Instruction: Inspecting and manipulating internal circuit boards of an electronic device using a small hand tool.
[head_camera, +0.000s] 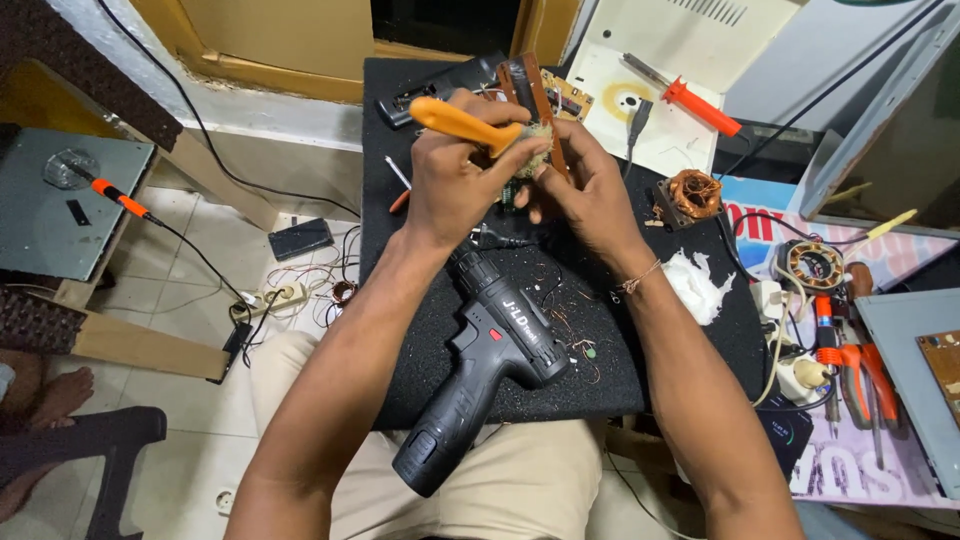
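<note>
So here's my bench right now. My left hand (455, 185) is closed tight around the orange handle of a brush (478, 128), bristle end pressed onto the brown circuit board (545, 120) I've got standing on its edge at the far side of the black mat (600, 370). My right hand (590, 190) is curled around the board from the other side, fingers pinching its lower edge to keep it steady. The bristles look fuzzy and greyish where they meet the board, and I think there's some dust caught in them, but it's too blurry there to swear to it.

Progress-wise: I'd say the scrubbing is in the middle, brush is on the board and the board is nowhere near back in any casing (the pale cover panel (690, 40) is lying off to the back right). The mat is littered with copper wire scraps, so the messy part looks done.

Other stuff around: the black cordless drill (480, 380) lies on the mat right under my left forearm, untouched. A copper-wound coil (693, 193) sits just right of my right hand, a wad of white cotton (697, 285) near my wrist, an orange-handled screwdriver (685, 97) on the panel, and orange pliers (862, 375) further right on the tabletop
</note>
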